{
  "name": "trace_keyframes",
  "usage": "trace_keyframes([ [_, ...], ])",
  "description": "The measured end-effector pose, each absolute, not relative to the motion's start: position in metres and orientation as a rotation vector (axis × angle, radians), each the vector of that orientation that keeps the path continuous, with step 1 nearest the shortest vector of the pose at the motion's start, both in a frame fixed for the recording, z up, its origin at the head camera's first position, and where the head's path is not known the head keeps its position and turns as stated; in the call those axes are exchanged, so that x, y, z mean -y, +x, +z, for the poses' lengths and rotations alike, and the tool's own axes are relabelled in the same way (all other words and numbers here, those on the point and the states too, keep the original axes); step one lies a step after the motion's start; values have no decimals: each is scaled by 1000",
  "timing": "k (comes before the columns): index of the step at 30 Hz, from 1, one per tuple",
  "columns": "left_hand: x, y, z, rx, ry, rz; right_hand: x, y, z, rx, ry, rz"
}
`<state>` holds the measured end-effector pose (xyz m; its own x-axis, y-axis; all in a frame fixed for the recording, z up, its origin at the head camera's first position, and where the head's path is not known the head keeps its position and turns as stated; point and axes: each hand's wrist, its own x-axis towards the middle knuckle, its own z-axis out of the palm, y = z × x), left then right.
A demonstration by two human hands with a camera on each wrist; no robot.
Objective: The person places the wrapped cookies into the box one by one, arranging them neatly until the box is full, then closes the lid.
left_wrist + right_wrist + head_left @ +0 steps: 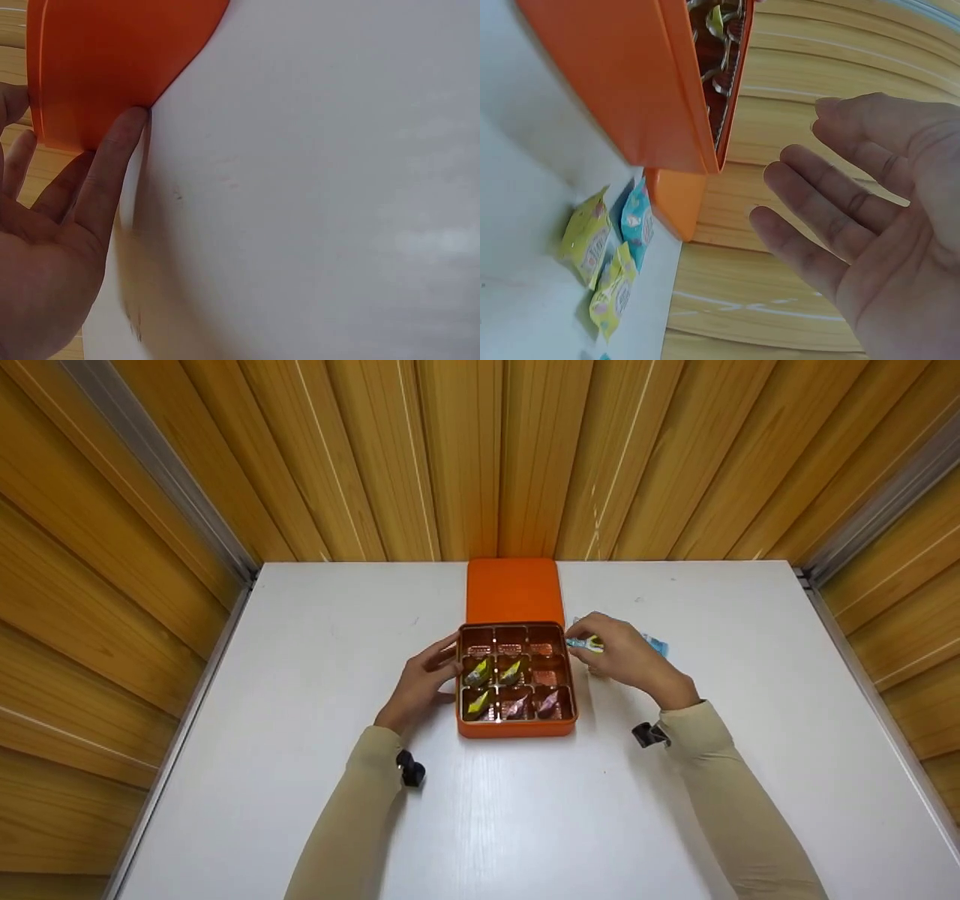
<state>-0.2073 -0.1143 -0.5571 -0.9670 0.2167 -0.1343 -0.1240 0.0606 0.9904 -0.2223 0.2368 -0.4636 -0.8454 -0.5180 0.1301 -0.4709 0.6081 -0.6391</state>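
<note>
An orange box (517, 730) with a brown divided tray stands on the table. Yellow-wrapped candies (478, 670) sit in its left and middle compartments, and pink-wrapped candies (550, 703) in the front row. My left hand (421, 684) rests against the box's left side, fingers mostly straight in the left wrist view. To the right of the box, my right hand (619, 654) hovers over loose candies. The right wrist view shows its fingers spread and holding nothing. Below them lie a blue candy (636, 221) and two yellow candies (613, 291); part of another blue one shows.
Behind the box lies a flat orange lid (514, 589), touching or nearly touching it. The white table (480, 817) is bordered by wood-patterned walls (450, 457) at the back and sides.
</note>
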Motion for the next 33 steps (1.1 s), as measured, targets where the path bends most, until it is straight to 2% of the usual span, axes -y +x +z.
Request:
trace_keyframes([
  [33, 114, -209, -557, -2036, 86, 2036, -287, -239, -465, -2844, -561, -919],
])
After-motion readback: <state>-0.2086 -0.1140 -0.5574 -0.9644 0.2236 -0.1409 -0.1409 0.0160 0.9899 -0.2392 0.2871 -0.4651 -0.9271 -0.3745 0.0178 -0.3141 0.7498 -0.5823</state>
